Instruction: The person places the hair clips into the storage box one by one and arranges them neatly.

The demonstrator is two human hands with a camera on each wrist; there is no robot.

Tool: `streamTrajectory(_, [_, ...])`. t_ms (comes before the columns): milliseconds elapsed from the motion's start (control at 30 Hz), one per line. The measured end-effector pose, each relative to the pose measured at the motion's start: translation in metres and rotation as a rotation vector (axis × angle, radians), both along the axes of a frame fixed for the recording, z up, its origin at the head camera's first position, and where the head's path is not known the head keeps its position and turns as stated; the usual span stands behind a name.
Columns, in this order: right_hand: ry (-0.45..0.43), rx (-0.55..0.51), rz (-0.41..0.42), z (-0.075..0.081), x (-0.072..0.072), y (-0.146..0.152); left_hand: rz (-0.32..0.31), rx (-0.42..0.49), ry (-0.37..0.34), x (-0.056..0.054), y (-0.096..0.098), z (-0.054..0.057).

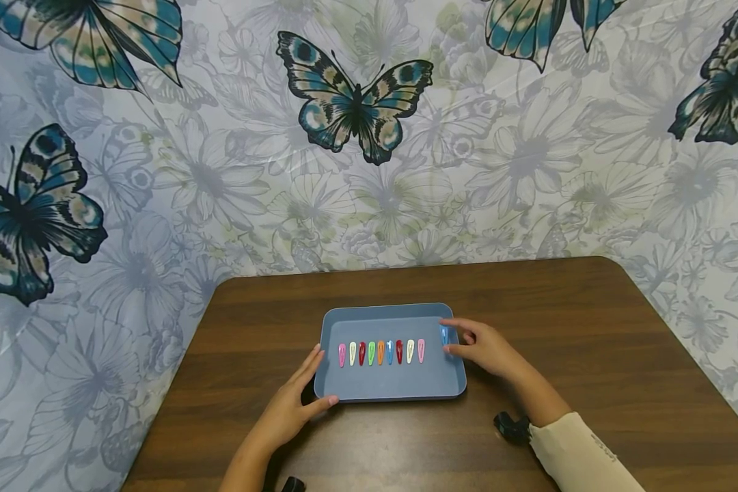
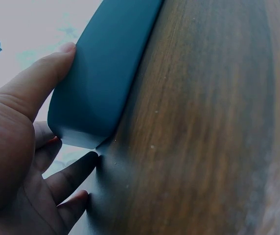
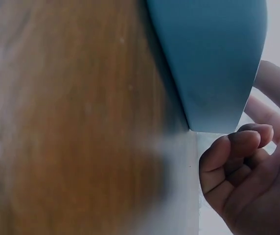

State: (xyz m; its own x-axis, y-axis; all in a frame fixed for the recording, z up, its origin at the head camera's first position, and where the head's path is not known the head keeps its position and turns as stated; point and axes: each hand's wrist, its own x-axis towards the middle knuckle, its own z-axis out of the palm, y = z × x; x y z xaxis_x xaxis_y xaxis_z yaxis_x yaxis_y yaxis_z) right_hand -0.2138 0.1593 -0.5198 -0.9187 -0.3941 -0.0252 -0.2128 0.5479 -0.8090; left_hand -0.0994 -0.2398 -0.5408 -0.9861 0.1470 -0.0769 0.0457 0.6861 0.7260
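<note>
A blue-grey tray (image 1: 387,389) lies on the table with a row of small hair clips (image 1: 380,353) in pink, white, red, green, orange and blue. At its near left corner, my left hand (image 1: 292,403) rests with fairly straight, spread fingers. The thumb touches the front rim and the fingers the left side; the left wrist view shows this corner of the tray (image 2: 98,83) close up. My right hand (image 1: 486,348) reaches over the right rim and holds a blue hair clip (image 1: 445,335) between thumb and index finger. The right wrist view shows its other fingers curled beside the tray's wall (image 3: 208,63).
The brown wooden table (image 1: 270,321) has rounded far corners. Behind it hangs a pale flowered cloth (image 1: 209,178) with butterfly prints. A black wrist device (image 1: 512,427) sits at the right cuff, and part of another (image 1: 293,484) shows by the left forearm.
</note>
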Motion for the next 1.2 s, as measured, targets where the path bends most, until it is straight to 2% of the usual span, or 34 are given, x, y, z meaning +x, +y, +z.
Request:
streamTrajectory(233, [-0.043,0.03,-0.013,-0.003,0.0,-0.004,-0.002,-0.001,0.009,0.0,0.0,0.0])
streamTrajectory(767, [0.019,0.049,-0.013,-0.009,0.001,-0.012,0.002,0.003,0.004,0.001,0.0,0.001])
streamTrajectory(1200, [-0.031,0.129,-0.054,-0.007,0.004,-0.021,0.002,0.006,0.003,0.001,0.001,0.0])
